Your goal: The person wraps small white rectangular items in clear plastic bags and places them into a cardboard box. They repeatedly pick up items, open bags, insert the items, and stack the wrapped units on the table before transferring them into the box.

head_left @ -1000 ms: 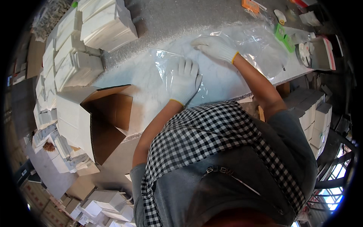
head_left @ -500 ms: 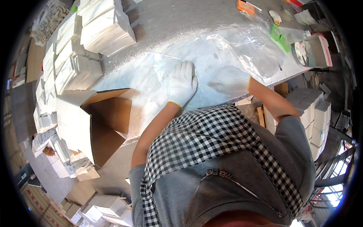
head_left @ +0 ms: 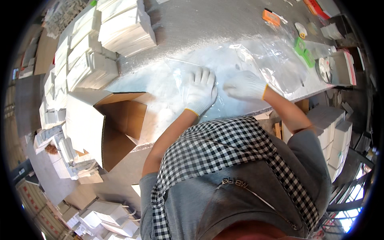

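Observation:
My left hand (head_left: 201,89), in a white knit glove with a yellow cuff, lies flat with its fingers spread. It presses on a thin clear plastic bag (head_left: 179,76) on the pale worktop (head_left: 138,76). Close on its right is my right hand (head_left: 246,85), gloved the same way, with its fingers curled in. Whatever is between those fingers is hidden. A larger sheet of clear plastic (head_left: 276,66) spreads beyond my right hand.
An opened cardboard box (head_left: 86,124) leans at the left of the worktop. Behind it rise stacks of white flat pieces (head_left: 124,32). At the far right lie a green box (head_left: 304,52), an orange box (head_left: 271,17) and a tape roll (head_left: 325,69). White boxes (head_left: 326,126) are stacked at right.
The whole view has shifted slightly, so the worktop things appear further right. My left fingers have spread a little more. My right hand stays close beside the left, still curled.

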`<control>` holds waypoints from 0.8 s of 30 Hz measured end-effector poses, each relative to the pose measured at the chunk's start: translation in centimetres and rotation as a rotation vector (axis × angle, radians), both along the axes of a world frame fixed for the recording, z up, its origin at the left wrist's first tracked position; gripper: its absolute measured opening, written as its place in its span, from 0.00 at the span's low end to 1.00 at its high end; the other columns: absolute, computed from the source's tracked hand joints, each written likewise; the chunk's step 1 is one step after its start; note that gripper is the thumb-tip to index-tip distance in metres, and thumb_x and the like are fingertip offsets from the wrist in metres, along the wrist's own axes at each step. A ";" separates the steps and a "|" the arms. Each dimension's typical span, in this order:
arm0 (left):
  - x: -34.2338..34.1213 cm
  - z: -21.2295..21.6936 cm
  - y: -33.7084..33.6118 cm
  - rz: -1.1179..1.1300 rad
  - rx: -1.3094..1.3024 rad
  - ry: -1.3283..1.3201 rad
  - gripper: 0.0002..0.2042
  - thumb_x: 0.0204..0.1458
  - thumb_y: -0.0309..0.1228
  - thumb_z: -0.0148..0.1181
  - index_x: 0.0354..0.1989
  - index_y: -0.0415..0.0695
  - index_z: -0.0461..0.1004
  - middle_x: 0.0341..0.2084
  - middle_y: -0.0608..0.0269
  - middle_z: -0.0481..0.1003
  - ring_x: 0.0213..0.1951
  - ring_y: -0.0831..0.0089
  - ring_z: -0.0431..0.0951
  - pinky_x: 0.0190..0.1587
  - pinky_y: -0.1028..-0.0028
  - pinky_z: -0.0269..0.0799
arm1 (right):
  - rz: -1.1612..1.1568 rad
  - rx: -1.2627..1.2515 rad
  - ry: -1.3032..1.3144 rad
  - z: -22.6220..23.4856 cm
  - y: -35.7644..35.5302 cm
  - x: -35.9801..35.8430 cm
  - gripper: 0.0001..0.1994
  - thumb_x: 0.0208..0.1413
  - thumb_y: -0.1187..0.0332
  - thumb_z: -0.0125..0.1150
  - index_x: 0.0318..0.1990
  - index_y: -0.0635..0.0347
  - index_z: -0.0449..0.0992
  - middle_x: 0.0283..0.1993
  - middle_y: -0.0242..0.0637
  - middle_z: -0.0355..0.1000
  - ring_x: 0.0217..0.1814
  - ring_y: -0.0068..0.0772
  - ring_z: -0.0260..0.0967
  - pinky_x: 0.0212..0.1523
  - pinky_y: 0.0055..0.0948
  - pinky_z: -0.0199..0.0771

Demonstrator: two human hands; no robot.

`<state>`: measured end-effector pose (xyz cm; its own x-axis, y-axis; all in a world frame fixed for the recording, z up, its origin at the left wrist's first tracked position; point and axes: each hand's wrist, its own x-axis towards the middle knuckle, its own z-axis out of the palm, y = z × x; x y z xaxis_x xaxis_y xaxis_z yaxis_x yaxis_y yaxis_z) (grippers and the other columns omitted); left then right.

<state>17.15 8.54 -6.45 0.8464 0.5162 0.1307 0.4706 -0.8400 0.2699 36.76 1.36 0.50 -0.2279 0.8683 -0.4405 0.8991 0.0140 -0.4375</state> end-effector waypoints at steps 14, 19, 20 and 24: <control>0.5 -1.1 3.1 -0.039 -0.033 0.128 0.33 0.54 0.58 0.53 0.64 0.51 0.68 0.66 0.44 0.60 0.69 0.43 0.53 0.68 0.40 0.43 | -0.515 0.337 0.068 -6.8 11.2 -3.2 0.52 0.44 0.47 0.68 0.75 0.57 0.51 0.66 0.51 0.68 0.66 0.53 0.66 0.65 0.43 0.67; 0.5 -1.3 3.2 -0.040 0.029 0.108 0.34 0.53 0.58 0.54 0.64 0.50 0.68 0.64 0.43 0.63 0.69 0.41 0.54 0.68 0.39 0.43 | -0.654 0.173 0.551 -9.8 15.1 -1.5 0.48 0.46 0.53 0.70 0.74 0.61 0.54 0.60 0.51 0.73 0.61 0.50 0.72 0.63 0.37 0.69; 0.5 -1.3 3.3 -0.045 0.025 0.098 0.34 0.52 0.58 0.55 0.64 0.50 0.68 0.64 0.43 0.63 0.69 0.41 0.54 0.68 0.39 0.43 | -0.619 0.103 0.632 -10.7 16.1 -0.7 0.45 0.46 0.55 0.69 0.72 0.63 0.58 0.59 0.51 0.75 0.60 0.47 0.73 0.62 0.35 0.69; 0.4 -1.1 3.3 -0.052 0.024 0.067 0.34 0.52 0.57 0.56 0.64 0.50 0.68 0.64 0.43 0.63 0.68 0.40 0.55 0.68 0.39 0.44 | -0.448 0.011 0.727 -11.0 18.2 0.8 0.30 0.49 0.61 0.67 0.59 0.66 0.74 0.51 0.48 0.79 0.55 0.39 0.75 0.58 0.30 0.71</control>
